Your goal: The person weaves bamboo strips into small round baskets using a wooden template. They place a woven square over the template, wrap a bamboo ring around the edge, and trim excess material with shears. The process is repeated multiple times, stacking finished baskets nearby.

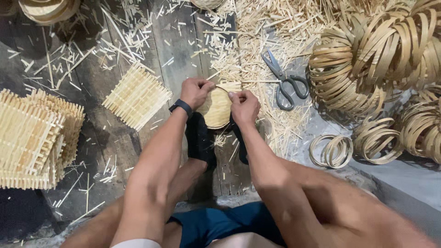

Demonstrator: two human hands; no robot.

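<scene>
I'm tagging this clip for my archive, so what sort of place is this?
Probably a small bamboo weaving workshop on the floor. Both hands, left hand and right hand, grip a small woven basket; bamboo rings are piled right, woven mats left, scissors among offcuts.

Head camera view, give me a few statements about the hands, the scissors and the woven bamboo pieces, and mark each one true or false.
1. Both hands grip the small round woven basket. True: the left hand and the right hand hold its upper edge.
2. The scissors are in the right hand. False: they lie on the floor among bamboo offcuts, to the right of the hands.
3. A dark wristband sits on the left wrist. True.
4. The bamboo rings lie to the left of the hands. False: they lie to the right.
5. A flat square woven mat lies to the left of the hands. True.
</scene>
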